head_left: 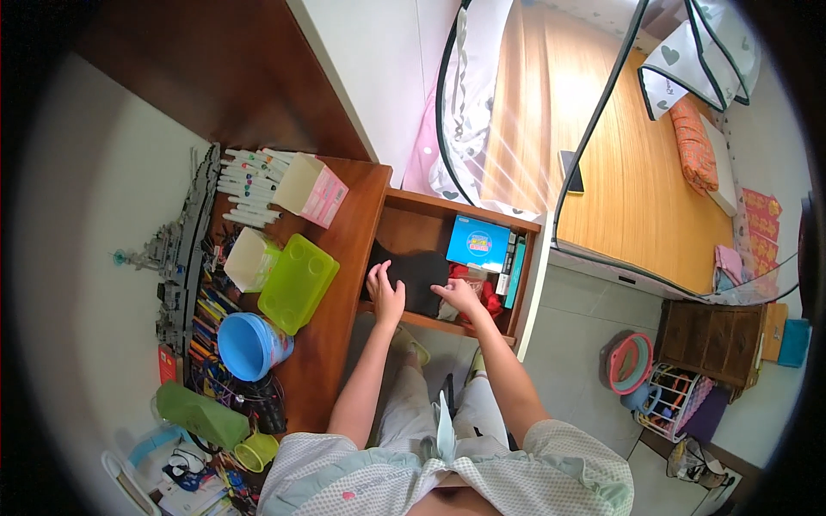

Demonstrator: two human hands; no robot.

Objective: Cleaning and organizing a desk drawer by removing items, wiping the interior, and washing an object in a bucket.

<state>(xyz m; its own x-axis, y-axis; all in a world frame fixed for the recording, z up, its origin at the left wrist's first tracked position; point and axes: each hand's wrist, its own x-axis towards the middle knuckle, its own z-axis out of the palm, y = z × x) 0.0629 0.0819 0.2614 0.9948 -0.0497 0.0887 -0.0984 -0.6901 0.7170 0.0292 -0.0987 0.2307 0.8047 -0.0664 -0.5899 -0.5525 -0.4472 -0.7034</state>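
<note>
A black, soft-looking flat item [420, 277] with curved edges lies in an open wooden drawer [413, 222]; its exact kind I cannot make out. My left hand [385, 294] rests over its left end, fingers and thumb apart. At its right edge, my right hand [459, 295] has thumb and fingertips pressed together on it. Just beyond the right hand are a blue box [477, 243] and a red item [491, 298], partly covered. Narrow boxes [515, 273] stand along the drawer's right side.
On the wooden desk [331, 344] to the left are white markers [249, 185], a pink-and-white box [314, 191], a green plastic case [297, 284] and a blue bucket [249, 346]. A wooden bed board [594, 172] lies ahead right. Basins [630, 361] stand on the floor.
</note>
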